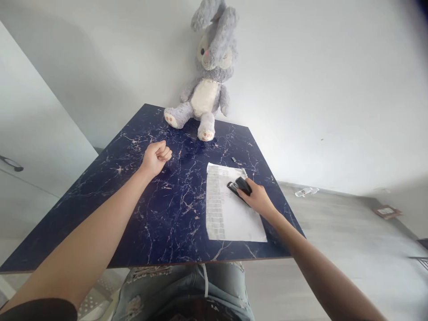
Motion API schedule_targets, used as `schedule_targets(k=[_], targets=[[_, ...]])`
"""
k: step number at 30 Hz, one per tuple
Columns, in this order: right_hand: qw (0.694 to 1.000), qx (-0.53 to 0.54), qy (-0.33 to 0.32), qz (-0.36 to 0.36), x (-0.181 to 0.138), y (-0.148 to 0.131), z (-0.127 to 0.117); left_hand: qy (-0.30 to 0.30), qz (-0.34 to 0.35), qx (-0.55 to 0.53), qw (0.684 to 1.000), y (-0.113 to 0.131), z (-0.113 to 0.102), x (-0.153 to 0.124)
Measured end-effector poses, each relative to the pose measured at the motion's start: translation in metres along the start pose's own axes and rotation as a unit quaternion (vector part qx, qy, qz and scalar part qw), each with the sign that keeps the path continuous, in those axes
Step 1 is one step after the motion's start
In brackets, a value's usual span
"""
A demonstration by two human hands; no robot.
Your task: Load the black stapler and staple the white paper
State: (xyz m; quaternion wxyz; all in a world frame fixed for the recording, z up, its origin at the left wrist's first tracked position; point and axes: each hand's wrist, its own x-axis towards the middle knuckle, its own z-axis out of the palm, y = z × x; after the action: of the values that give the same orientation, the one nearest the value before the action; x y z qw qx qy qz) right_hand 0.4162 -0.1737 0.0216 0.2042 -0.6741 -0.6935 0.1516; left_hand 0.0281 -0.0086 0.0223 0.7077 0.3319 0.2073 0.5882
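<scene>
Within the table edge (266,167), right fingers (252,183) grip a stapler (243,185); left fingers (163,153) curl closed, well apart.

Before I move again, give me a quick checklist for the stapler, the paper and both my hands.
1. Black stapler in the right hand: ok, gripped over the printed paper.
2. Paper lying on the dark blue marbled table: ok, within the near edge.
3. Left hand steadying the paper: not ok, it is a fist well apart from it.
4. Stapler loaded: cannot tell, its inside is hidden.
5. Plush rabbit clear of the paper: ok, it sits at the far side.
</scene>
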Motion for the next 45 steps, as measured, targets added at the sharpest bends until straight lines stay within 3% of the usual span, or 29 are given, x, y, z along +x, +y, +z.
schedule_targets(k=[2,4,5,7,11,13,17,22,30,34,39,43,45], targets=[[0.995,0.097,0.009,-0.01,0.0,0.025,-0.011,0.005,-0.018,-0.015,1.0,0.001,0.0,0.001],[0.98,0.186,0.066,-0.018,0.015,0.041,-0.018,0.012,-0.034,-0.029,0.999,0.003,-0.001,0.001],[0.977,0.186,0.103,-0.02,0.026,0.046,-0.02,0.016,-0.039,-0.036,0.998,0.004,-0.001,0.001],[0.987,0.079,0.131,-0.054,0.055,0.049,-0.02,0.023,-0.044,-0.045,0.998,0.006,-0.003,0.001],[0.984,-0.091,-0.028,-0.148,0.107,0.04,0.004,0.02,-0.067,-0.054,0.996,0.009,-0.004,0.001],[0.978,-0.144,-0.084,-0.127,0.12,0.035,0.023,0.015,-0.071,-0.062,0.995,0.01,-0.006,0.0],[0.97,-0.207,-0.106,-0.066,0.127,0.028,0.051,0.029,-0.06,-0.102,0.993,0.011,-0.01,0.001],[0.972,-0.199,-0.11,-0.064,0.133,-0.02,0.072,0.062,-0.022,-0.139,0.988,0.021,-0.013,0.0],[0.971,-0.102,-0.162,-0.142,0.177,-0.163,0.142,0.132,0.11,-0.122,0.978,0.061,-0.04,-0.014],[0.956,-0.077,-0.189,-0.212,0.193,-0.215,0.171,0.168,0.151,-0.089,0.97,0.078,-0.052,-0.021],[0.946,-0.029,-0.185,-0.265,0.198,-0.23,0.179,0.143,0.125,-0.084,0.978,0.078,-0.052,-0.022],[0.939,0.129,-0.122,-0.294,0.182,-0.217,0.157,0.129,0.096,-0.083,0.984,0.072,-0.051,-0.018],[0.914,0.236,-0.158,-0.29,0.165,-0.208,0.14,0.133,0.097,-0.084,0.983,0.07,-0.051,-0.016]])
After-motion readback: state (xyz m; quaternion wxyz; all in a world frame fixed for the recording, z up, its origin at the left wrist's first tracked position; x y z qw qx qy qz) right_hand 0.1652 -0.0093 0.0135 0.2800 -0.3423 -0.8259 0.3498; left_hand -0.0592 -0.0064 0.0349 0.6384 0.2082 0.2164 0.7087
